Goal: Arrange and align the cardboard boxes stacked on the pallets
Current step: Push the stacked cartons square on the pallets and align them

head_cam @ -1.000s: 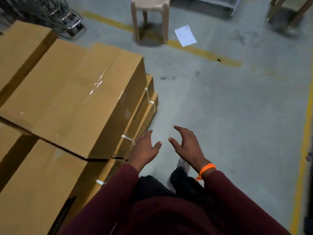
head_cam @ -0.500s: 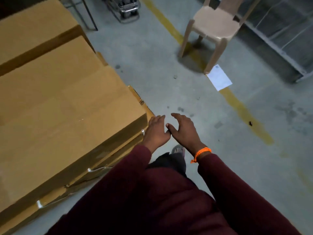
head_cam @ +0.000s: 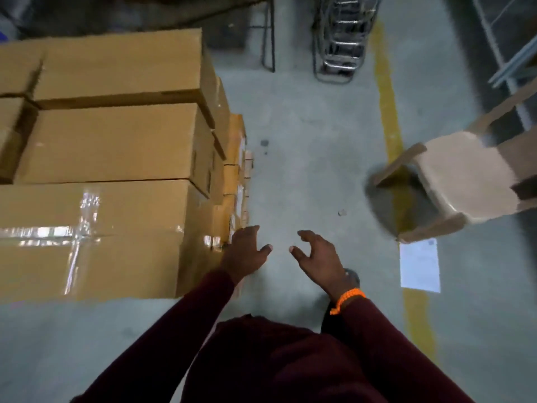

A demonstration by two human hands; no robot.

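Reaching beside stacked cardboard boxes at left.
Left hand spread wide by nearest box's corner; right hand loosely curled, empty, over floor.

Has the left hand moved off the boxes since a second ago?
Cannot tell for sure, since the camera swung. The left hand, open, sits at the corner of the taped box, much as before, while the right hand hovers over the floor.
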